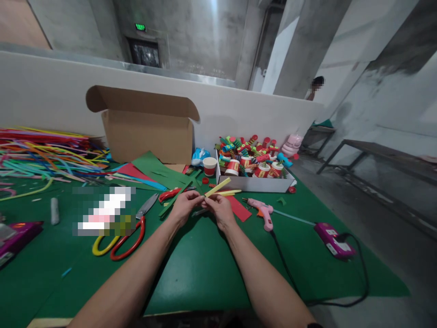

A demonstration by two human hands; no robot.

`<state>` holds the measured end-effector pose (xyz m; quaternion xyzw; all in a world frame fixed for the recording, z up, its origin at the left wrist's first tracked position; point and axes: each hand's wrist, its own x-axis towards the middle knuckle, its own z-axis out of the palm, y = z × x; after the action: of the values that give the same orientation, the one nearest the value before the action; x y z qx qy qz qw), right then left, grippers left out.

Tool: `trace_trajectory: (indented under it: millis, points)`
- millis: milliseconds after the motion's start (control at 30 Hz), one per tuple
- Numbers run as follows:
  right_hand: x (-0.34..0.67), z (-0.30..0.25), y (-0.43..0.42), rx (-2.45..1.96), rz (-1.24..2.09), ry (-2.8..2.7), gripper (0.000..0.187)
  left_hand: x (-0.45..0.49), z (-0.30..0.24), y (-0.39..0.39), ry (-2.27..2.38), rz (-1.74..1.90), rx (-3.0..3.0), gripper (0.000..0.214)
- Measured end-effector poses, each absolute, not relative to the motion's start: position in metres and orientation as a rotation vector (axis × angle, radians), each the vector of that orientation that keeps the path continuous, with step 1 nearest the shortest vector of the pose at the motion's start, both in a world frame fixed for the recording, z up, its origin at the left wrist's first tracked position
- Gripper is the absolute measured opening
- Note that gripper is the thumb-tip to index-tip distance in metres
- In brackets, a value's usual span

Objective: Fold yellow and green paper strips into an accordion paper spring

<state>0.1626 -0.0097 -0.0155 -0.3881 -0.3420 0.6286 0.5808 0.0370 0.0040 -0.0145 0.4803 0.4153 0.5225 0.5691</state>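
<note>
Close together above the middle of the table, my left hand (186,206) and my right hand (220,210) pinch paper strips between thumbs and fingers. A green paper strip (177,199) slants past my left hand. The yellow paper strip (219,187) sticks up and to the right from my right fingertips. Where the strips meet is mostly hidden by my fingers. More yellow strips (234,192) and a piece of red paper (240,208) lie just behind my right hand. A red-handled tool (170,195) lies beyond my left hand.
Large scissors (139,223) lie left of my arms. A pink glue gun (262,212) lies right, its cord trailing. A white box (256,183) holds several paper-spring toys. Nearby stand a paper cup (209,166) and a cardboard box (150,136). Coloured strips (51,155) pile up at left.
</note>
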Motion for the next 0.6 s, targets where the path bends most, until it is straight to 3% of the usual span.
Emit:
trace_trajectory:
  millis: [600]
  points:
    - [0.1618,-0.0212,-0.0068,-0.893,1.474,-0.763,0.024,0.0377,-0.0192,0.0063,0.944,1.202,1.034,0.037]
